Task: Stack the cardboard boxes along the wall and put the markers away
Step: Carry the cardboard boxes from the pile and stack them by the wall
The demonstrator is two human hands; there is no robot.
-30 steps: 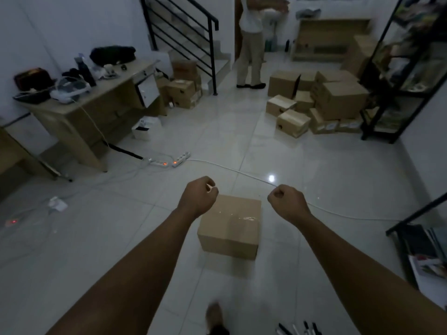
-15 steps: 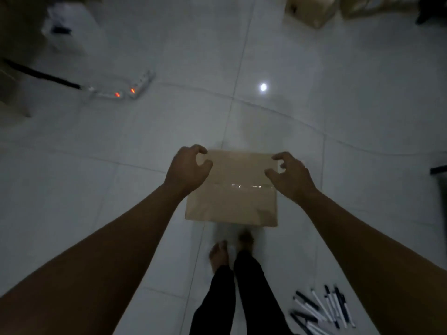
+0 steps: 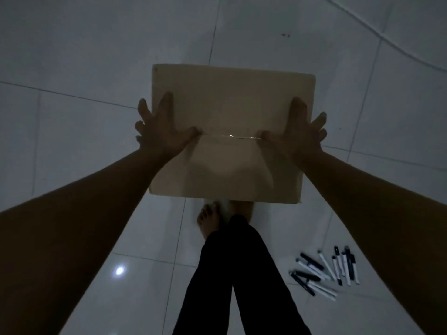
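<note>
Nearest to the camera were the person's dark trouser legs (image 3: 232,274) and a bare foot (image 3: 209,220) on the tiled floor (image 3: 72,68). A loose heap of markers (image 3: 325,269) lay on the floor to the right of the legs, well apart from the box and not yet collected.

Just beyond the foot stood the box (image 3: 229,102), closed, with a shiny strip of tape (image 3: 231,136) across its top. The left hand (image 3: 160,131) lay on the left edge of the box, fingers spread, thumb on the top near the tape, the other fingers going over the side. The right hand (image 3: 298,132) did the same on the right edge. Both hands were open and pressed against the box from opposite sides; whether it had left the floor, I cannot tell.

The box looked stiff and, I judge, not heavy, as flat palms seemed enough. Plain cardboard may slip, so hands lower on the sides or under the bottom edges would probably hold better.

Farther away, a white cable (image 3: 391,42) crossed the floor toward the top right corner.
</note>
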